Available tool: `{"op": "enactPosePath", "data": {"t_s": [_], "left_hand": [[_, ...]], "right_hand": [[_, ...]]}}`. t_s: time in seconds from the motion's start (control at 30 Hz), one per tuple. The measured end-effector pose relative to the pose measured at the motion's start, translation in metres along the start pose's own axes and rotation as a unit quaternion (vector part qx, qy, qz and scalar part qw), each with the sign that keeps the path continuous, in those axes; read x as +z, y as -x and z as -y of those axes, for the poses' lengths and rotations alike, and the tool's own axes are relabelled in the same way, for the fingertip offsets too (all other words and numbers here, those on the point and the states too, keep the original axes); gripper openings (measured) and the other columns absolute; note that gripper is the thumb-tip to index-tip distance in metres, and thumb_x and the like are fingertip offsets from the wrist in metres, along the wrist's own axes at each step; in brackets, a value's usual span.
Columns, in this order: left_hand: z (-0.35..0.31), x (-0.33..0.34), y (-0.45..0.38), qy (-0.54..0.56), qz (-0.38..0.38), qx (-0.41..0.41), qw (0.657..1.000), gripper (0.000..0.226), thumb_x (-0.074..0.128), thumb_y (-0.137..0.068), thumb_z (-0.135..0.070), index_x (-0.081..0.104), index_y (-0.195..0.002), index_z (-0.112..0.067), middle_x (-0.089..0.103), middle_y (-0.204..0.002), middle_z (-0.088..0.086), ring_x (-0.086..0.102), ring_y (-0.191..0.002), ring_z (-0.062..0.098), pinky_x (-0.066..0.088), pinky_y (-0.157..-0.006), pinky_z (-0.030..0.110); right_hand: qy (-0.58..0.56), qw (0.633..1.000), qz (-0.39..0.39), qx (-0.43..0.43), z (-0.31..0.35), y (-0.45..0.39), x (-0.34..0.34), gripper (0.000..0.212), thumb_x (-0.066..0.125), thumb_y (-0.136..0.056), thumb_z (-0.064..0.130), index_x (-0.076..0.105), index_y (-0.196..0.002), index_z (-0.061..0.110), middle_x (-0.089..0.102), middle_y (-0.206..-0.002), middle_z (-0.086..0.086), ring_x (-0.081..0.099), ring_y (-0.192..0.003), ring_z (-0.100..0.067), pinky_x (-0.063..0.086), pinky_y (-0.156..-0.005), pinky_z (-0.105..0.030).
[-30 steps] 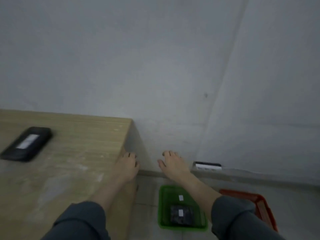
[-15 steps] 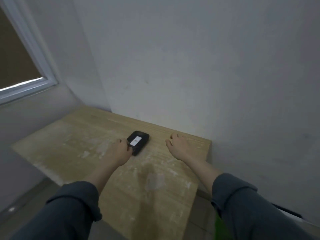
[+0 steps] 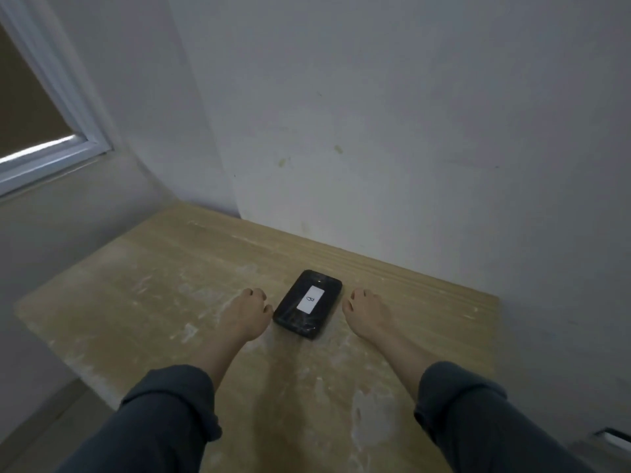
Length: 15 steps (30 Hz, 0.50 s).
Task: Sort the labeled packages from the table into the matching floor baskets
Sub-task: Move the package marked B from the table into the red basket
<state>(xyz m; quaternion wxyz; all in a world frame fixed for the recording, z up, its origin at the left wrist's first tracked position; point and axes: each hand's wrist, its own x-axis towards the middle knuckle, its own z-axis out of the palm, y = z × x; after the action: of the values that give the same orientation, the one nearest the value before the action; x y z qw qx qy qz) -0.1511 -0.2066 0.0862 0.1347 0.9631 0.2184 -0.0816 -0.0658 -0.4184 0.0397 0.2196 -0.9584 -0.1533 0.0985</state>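
The black labeled package (image 3: 308, 304) lies on the table (image 3: 153, 268) between the left hand (image 3: 247, 315) and right hand (image 3: 367, 314), both empty and loosely spread.

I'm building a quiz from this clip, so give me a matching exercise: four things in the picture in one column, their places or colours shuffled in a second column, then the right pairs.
Things:
1. black package
2. left hand
3. right hand
4. window frame

Places or colours:
A. upper left of the view, white
B. on the wooden table, white label facing up
C. right of the package, open, clear of it
D. left of the package, at its left edge

Pairs: 1-B, 2-D, 3-C, 4-A
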Motion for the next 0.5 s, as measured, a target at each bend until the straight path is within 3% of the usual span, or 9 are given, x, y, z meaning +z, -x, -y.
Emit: {"op": "enactPosePath", "data": {"t_s": [0.2,0.5], "left_hand": [[0.005,0.003,-0.078,0.035,0.037,0.023,0.998,0.044,0.042,-0.095,-0.026,0.045,-0.132,-0.002,0.044,-0.137,0.018,0.052,-0.118,0.033,0.043,-0.099,0.040],[0.000,0.024,-0.169,0.026,0.114,0.151,0.982,0.039,0.042,-0.094,-0.019,0.048,-0.129,-0.002,0.046,-0.135,0.018,0.053,-0.117,0.032,0.042,-0.098,0.038]], "right_hand": [[0.011,0.997,0.016,0.069,0.007,-0.033,0.040,0.040,0.029,-0.097,0.034,0.050,-0.115,0.005,0.056,-0.119,-0.016,0.050,-0.110,-0.032,0.040,-0.092,-0.041],[-0.048,0.973,-0.028,0.226,0.030,-0.055,0.094,0.043,0.030,-0.098,0.038,0.050,-0.119,0.006,0.054,-0.123,-0.014,0.048,-0.116,-0.032,0.040,-0.094,-0.043]]}}
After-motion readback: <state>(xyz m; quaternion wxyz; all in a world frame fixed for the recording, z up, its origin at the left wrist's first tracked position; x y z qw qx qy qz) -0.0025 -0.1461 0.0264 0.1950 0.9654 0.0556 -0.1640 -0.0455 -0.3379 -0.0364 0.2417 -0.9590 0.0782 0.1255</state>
